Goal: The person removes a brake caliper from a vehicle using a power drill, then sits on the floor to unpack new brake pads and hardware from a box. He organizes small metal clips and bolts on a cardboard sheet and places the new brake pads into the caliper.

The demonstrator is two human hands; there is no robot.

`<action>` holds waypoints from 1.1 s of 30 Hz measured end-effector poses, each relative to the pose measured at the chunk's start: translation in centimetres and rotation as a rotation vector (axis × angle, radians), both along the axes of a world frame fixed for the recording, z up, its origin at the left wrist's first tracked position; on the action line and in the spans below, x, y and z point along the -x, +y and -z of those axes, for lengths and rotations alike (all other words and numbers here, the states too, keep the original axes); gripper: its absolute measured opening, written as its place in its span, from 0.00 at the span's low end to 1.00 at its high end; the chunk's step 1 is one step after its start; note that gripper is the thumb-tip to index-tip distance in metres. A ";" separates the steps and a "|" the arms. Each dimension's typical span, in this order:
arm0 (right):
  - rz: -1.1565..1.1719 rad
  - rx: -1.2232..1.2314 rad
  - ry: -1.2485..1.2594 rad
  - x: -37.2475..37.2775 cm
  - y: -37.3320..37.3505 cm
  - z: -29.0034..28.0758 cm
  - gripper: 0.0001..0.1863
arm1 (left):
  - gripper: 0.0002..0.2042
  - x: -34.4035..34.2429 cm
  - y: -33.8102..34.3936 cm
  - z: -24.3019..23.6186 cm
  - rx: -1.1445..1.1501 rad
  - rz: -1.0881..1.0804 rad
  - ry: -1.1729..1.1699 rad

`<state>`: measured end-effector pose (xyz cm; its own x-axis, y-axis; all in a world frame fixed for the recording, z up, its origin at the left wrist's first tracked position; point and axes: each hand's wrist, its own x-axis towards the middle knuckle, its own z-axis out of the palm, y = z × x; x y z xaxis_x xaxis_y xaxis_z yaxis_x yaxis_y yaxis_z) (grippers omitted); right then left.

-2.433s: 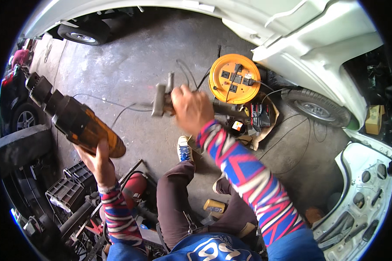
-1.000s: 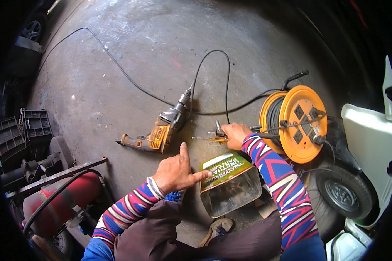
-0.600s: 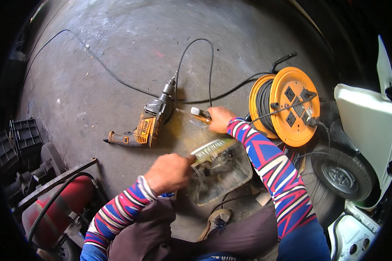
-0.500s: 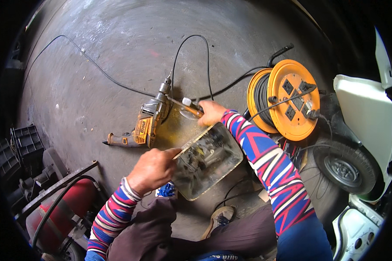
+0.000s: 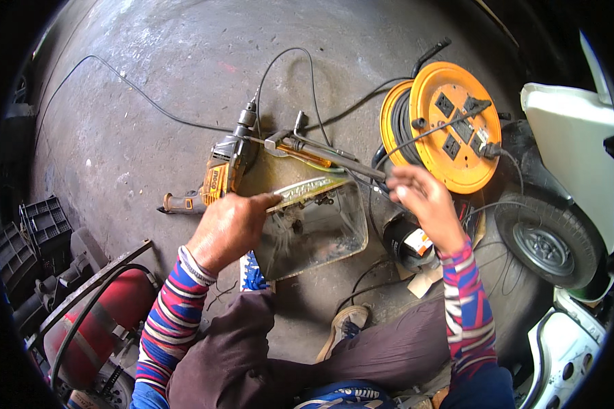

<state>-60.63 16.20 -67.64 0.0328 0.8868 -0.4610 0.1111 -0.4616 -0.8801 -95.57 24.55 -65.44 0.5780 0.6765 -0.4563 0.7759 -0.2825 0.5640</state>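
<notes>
My left hand (image 5: 230,225) grips the near-left rim of a clear cut-open plastic container (image 5: 315,225) that lies tilted on the concrete, with small metal bits inside. My right hand (image 5: 423,201) hovers with fingers apart to the right of the container, just above a dark can (image 5: 408,242) and near the end of a metal wrench-like tool (image 5: 320,151). A yellow-and-black corded drill (image 5: 220,170) lies on the floor just beyond my left hand.
An orange cable reel (image 5: 447,126) with sockets stands at the right. A car wheel (image 5: 549,235) and white body panels (image 5: 569,140) lie further right. A red cylinder (image 5: 106,317) and black crates (image 5: 44,225) sit at the left. My knees are below.
The drill has gone from my raised left hand to the floor. My left hand took the container's rim and tilted it. My right hand left the metal tool and opened.
</notes>
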 end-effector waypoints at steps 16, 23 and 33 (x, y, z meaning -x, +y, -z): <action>0.901 -0.294 -0.482 -11.7 -14.1 -5.1 0.16 | 0.18 -14.6 0.3 -7.8 -0.268 0.338 -0.130; 0.861 -0.180 -0.685 -15.2 -17.2 -4.6 0.12 | 0.21 -31.1 -7.3 -2.5 -0.033 0.885 -0.104; 0.611 0.111 -0.708 -15.8 -18.8 -4.6 0.14 | 0.27 -30.2 -16.4 9.5 -0.656 0.876 -0.109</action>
